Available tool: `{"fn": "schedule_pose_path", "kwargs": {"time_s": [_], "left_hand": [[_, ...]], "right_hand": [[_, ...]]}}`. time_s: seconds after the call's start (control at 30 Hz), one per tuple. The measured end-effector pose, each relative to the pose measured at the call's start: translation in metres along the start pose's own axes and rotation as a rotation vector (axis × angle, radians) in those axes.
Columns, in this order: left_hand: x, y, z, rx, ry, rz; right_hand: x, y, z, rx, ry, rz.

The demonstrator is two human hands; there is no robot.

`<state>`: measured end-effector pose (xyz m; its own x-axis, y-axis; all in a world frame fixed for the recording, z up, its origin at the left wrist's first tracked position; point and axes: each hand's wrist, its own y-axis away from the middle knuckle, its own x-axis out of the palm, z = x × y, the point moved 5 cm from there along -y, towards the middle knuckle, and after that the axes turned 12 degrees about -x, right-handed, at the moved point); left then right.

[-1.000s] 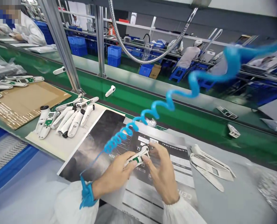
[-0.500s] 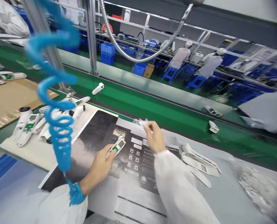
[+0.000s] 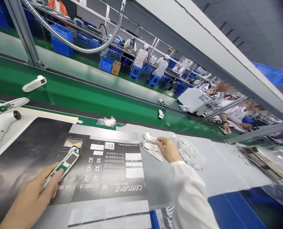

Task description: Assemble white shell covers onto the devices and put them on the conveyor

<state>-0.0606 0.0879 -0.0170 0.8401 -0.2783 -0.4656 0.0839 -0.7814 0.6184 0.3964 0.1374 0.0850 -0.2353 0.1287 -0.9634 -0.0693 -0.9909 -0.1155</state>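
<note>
The left hand (image 3: 30,200) holds a white handheld device (image 3: 64,165) with an exposed green circuit board over the printed carton sheet (image 3: 112,178), its thumb pressed on the board. The right hand (image 3: 168,149) has its fingers pressed together against white plastic casing pieces (image 3: 151,148), just past the sheet's right edge; whether they pinch one, I cannot tell.

A green conveyor belt (image 3: 84,101) carries white plastic device housings (image 3: 34,83).

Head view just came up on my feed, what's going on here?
A person's left hand holds a white handheld device with a green circuit board above a printed dark carton sheet. Their right hand is at white plastic parts on a grey sheet, beside a clear plastic bag. Another white device lies on the green conveyor belt.
</note>
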Motion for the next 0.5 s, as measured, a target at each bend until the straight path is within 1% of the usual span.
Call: {"fn": "schedule_pose_path", "kwargs": {"time_s": [0.07,0.1,0.13,0.17,0.23,0.33,0.4,0.5], "left_hand": [[0.002,0.004,-0.006,-0.013,0.014,-0.010],[0.002,0.006,-0.009,-0.014,0.016,-0.029],[0.002,0.008,-0.013,-0.013,0.018,-0.048],[0.003,0.010,-0.016,-0.010,0.020,-0.063],[0.004,0.013,-0.020,-0.009,0.017,-0.064],[0.003,0.011,-0.017,-0.014,0.012,-0.034],[0.003,0.006,-0.012,-0.021,-0.006,-0.004],[0.004,0.000,-0.004,-0.025,-0.038,0.042]], "right_hand": [[-0.012,0.028,-0.039,0.098,0.062,0.051],[-0.013,0.041,-0.050,0.131,0.082,0.081],[-0.009,0.051,-0.057,0.150,0.093,0.109],[-0.003,0.059,-0.059,0.156,0.097,0.134],[0.013,0.068,-0.053,0.150,0.105,0.167],[0.031,0.068,-0.040,0.183,0.140,0.198],[0.033,0.065,-0.036,0.230,0.149,0.243],[0.031,0.060,-0.033,0.273,0.125,0.316]]}}
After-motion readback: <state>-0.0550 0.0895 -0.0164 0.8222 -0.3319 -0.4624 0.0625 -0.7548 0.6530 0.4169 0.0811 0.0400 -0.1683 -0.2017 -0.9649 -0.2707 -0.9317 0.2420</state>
